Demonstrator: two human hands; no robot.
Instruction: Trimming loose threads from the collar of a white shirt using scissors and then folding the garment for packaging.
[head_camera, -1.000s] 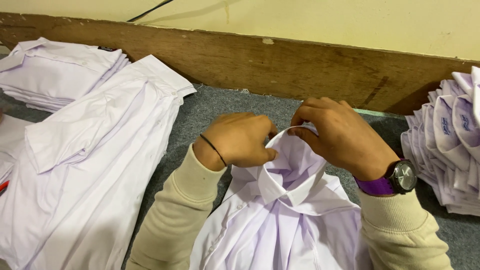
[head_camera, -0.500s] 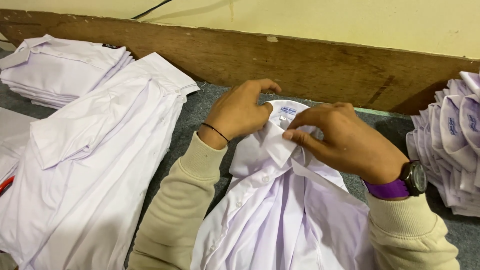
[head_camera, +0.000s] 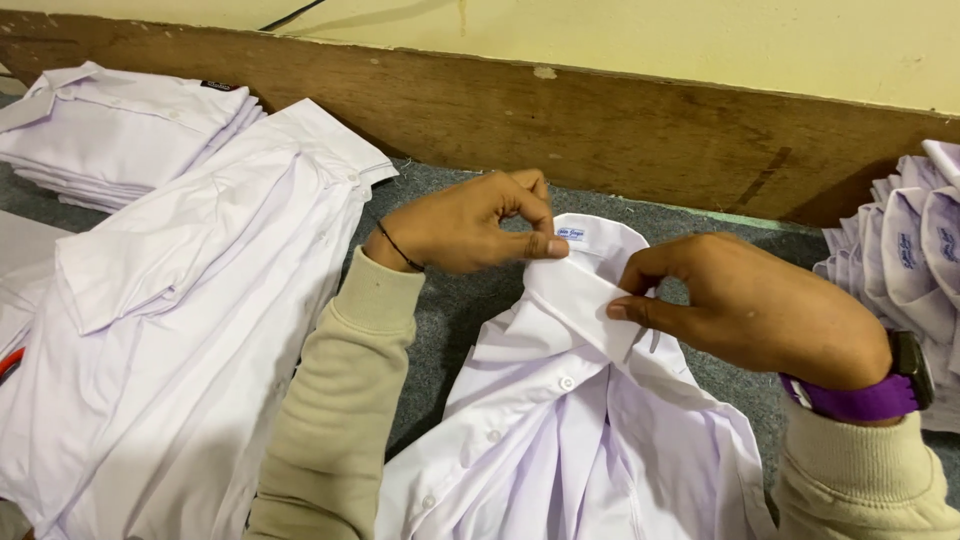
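A white button-up shirt (head_camera: 570, 440) lies front-up on the grey carpeted surface (head_camera: 450, 300) before me, its collar (head_camera: 585, 285) toward the wall. My left hand (head_camera: 470, 222) pinches the collar's top edge by the small label. My right hand (head_camera: 750, 310), with a purple-strapped watch on its wrist, pinches the collar's right point between thumb and finger. Both arms wear beige sleeves.
Unfolded white shirts (head_camera: 170, 300) are spread in a pile at the left, with a folded stack (head_camera: 110, 130) behind them. Another stack of folded shirts (head_camera: 915, 270) stands at the right edge. A wooden board (head_camera: 600, 120) runs along the wall at the back.
The collar has been opened out and turned down. My left hand slid up to the label edge; my right hand moved right, holding the collar point.
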